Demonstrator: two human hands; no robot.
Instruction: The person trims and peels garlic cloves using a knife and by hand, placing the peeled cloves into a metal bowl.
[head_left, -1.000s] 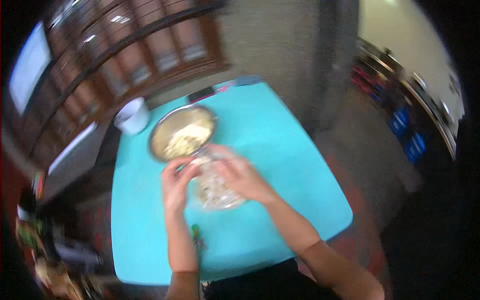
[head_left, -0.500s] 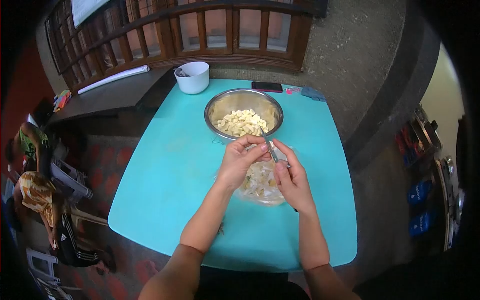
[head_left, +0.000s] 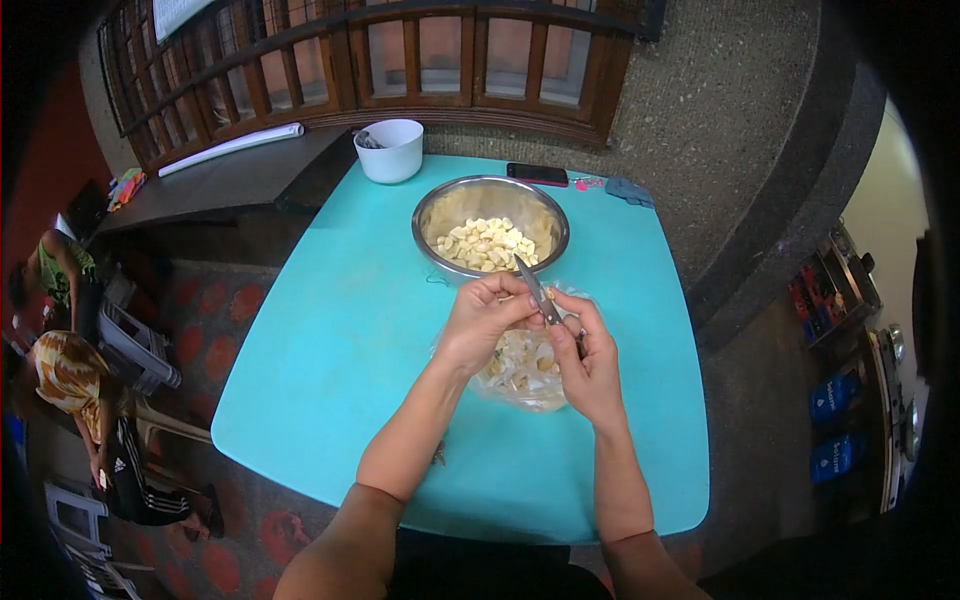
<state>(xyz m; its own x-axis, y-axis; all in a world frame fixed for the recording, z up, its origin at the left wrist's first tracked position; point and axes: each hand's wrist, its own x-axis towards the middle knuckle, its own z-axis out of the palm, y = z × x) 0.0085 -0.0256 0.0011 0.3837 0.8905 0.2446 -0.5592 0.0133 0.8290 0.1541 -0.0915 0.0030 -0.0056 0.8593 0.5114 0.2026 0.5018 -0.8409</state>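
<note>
Knife held above plastic bag, beside metal bowl.
The right hand (head_left: 592,368) grips the knife (head_left: 537,291) by its handle, blade angled up and away toward the metal bowl (head_left: 433,240). The left hand (head_left: 482,325) is closed in a pinch at the blade; whether a small item sits between its fingertips cannot be determined. The metal bowl, containing pale pieces (head_left: 485,243), rests on the turquoise table (head_left: 310,350) just beyond both hands. The clear plastic bag (head_left: 522,375), containing pale scraps, lies on the table beneath the hands. At the far edge, from left to right: white bowl (head_left: 396,157), phone (head_left: 537,175) and grey-blue cloth (head_left: 630,192).
</note>
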